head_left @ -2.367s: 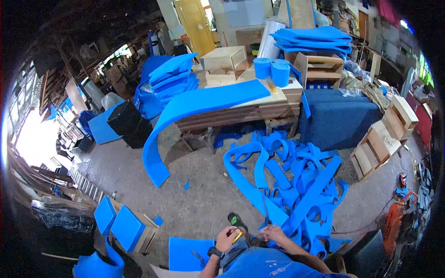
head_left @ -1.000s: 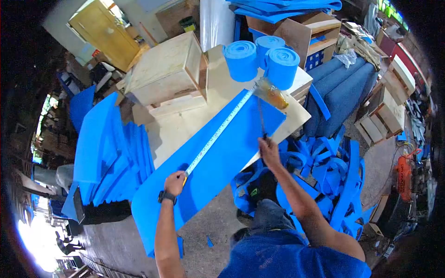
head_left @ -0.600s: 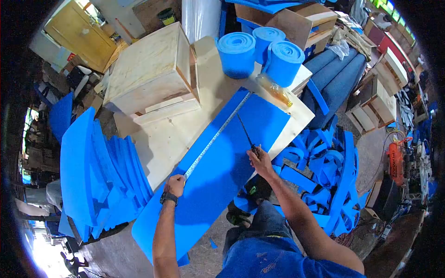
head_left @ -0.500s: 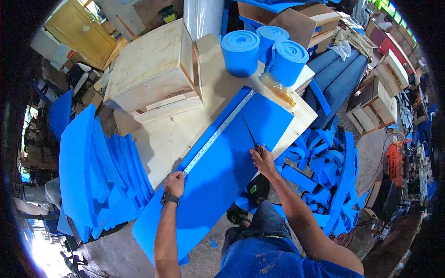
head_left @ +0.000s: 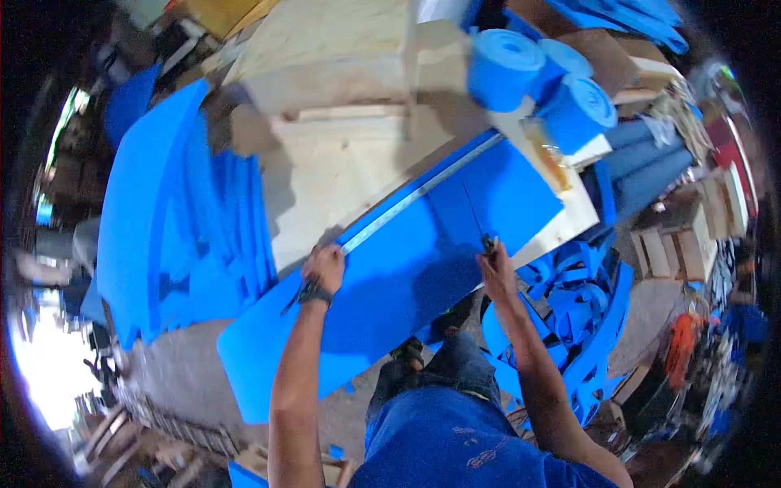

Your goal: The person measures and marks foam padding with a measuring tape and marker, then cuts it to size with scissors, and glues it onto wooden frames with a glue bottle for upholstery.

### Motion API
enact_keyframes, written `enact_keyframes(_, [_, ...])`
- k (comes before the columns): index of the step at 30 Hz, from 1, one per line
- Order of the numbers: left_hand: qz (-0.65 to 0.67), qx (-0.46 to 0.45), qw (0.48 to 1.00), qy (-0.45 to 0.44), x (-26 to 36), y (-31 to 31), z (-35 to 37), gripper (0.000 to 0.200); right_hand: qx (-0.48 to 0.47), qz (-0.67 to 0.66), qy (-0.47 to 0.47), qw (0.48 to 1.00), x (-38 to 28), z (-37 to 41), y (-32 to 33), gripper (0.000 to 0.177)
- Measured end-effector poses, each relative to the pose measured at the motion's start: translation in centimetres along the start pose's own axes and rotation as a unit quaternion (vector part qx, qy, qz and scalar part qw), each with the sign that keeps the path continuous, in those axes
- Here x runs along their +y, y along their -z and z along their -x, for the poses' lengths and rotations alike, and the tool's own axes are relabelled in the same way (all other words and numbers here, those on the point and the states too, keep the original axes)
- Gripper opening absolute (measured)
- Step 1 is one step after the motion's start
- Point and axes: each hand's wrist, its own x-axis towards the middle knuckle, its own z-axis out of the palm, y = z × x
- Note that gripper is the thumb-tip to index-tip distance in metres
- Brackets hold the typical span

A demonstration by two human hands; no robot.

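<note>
A long blue foam sheet (head_left: pixel 407 268) lies over a plywood worktable (head_left: pixel 342 171) and hangs off its near end. A metal tape measure (head_left: pixel 419 195) runs along the sheet's far edge. My left hand (head_left: pixel 325 267) pins the tape's near end to the foam. My right hand (head_left: pixel 495 272) grips a thin dark knife (head_left: pixel 482 232) whose blade lies across the foam. The frame is blurred by motion.
Several blue foam rolls (head_left: pixel 537 77) and an amber bottle (head_left: pixel 551 159) sit at the table's far end. A wooden crate (head_left: pixel 325 57) stands on the table. Stacked foam sheets (head_left: pixel 175 211) lie on the left, foam offcuts (head_left: pixel 586 317) on the floor at right.
The view has swung and tilted, blurring the scene. Both hands stay on the foam: the left still holds the tape, the right still holds the knife near the sheet's near edge.
</note>
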Motion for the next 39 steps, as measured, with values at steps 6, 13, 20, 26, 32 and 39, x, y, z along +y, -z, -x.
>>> enact_keyframes(6, [0.001,0.012,0.999,0.039,-0.2,-0.6,0.0,0.023,-0.132,0.094,0.032,0.986,-10.0,4.7,0.7,0.039])
enact_keyframes(13, [-0.01,0.018,0.999,0.044,-0.1,-1.1,0.3,0.024,-0.16,0.264,0.176,0.935,-11.3,4.5,-0.8,0.032])
enact_keyframes(20, [-0.017,0.036,0.998,0.043,0.2,-1.3,0.7,0.024,-0.135,0.313,0.245,0.908,-14.1,3.6,-1.6,0.032])
enact_keyframes(26, [-0.024,0.02,0.999,0.04,0.4,-0.8,0.6,0.023,-0.143,0.371,0.214,0.892,-13.8,2.5,-1.5,0.039])
enact_keyframes(32, [-0.021,0.027,0.999,0.042,0.4,-0.9,0.8,0.023,-0.14,0.376,0.244,0.883,-14.8,2.0,-1.0,0.029])
enact_keyframes(39, [-0.021,0.006,0.999,0.04,0.1,-1.1,0.6,0.023,-0.15,0.442,0.305,0.83,-16.0,2.1,-1.5,0.022])
